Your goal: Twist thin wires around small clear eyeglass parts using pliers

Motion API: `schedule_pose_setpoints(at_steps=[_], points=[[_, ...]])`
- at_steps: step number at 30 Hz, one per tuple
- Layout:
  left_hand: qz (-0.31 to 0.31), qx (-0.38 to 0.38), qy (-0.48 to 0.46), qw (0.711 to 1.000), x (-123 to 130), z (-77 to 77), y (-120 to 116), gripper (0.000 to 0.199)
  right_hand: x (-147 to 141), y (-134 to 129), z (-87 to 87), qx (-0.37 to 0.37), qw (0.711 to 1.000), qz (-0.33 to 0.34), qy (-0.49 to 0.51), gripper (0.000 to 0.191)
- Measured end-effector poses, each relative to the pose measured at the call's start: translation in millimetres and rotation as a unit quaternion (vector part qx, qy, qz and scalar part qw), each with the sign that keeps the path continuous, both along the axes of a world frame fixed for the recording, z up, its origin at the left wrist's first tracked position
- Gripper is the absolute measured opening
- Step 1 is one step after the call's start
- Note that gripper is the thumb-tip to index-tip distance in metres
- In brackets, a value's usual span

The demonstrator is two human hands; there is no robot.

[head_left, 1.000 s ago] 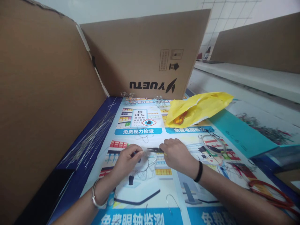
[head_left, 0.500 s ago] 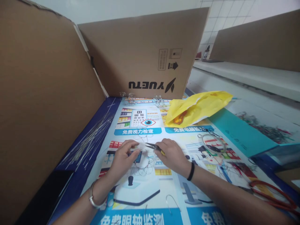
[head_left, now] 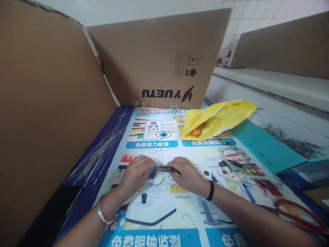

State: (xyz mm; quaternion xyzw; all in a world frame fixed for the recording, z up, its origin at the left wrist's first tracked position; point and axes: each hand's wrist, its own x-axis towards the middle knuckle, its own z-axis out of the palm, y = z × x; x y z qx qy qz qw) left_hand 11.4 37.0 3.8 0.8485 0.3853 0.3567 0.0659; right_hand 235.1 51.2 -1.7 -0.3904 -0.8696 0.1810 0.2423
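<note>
My right hand is wrapped around a pair of pliers with dark jaws and yellow-edged handles, the jaws pointing left. At the jaw tips, the fingers of my left hand are pinched together on thin wire, mostly hidden by the fingers. Loops of the bent wire show just below the jaws; whether they touch the poster is unclear. Beyond my hands lies another bent wire shape. A hook-shaped wire rests nearer to me.
Straight wires lie on the left. Cardboard panels stand at the back and left. To the right are a yellow bag, a wire coil, red-handled scissors and a teal box. A printed poster covers the table.
The pliers' jaws have moved down and turned level, meeting the left fingertips. My left hand has shifted slightly right and its fingers have closed together.
</note>
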Motion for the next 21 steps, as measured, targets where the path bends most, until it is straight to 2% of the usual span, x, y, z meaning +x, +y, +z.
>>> schedule_pose_setpoints(at_steps=[4, 11, 17, 21], points=[[0.036, -0.051, 0.030, 0.998, -1.4, -5.9, 4.1, 0.027, -1.1, -1.0, 2.9, -0.009, 1.000, -0.017, -0.018, 0.018], [0.025, -0.139, 0.169, 0.975, -3.7, -0.6, 0.2, 0.040, -1.1, -0.5, 2.7, -0.021, 0.999, -0.028, -0.015, 0.023], [0.037, -0.154, 0.157, 0.975, -4.4, 0.2, -2.3, 0.052, -1.3, 2.5, 3.8, -0.041, 0.998, -0.041, -0.007, 0.023], [0.011, -0.161, 0.189, 0.969, -7.7, 0.9, -2.5, 0.060, -2.8, 3.3, 4.4, -0.044, 0.998, -0.053, -0.008, 0.023]])
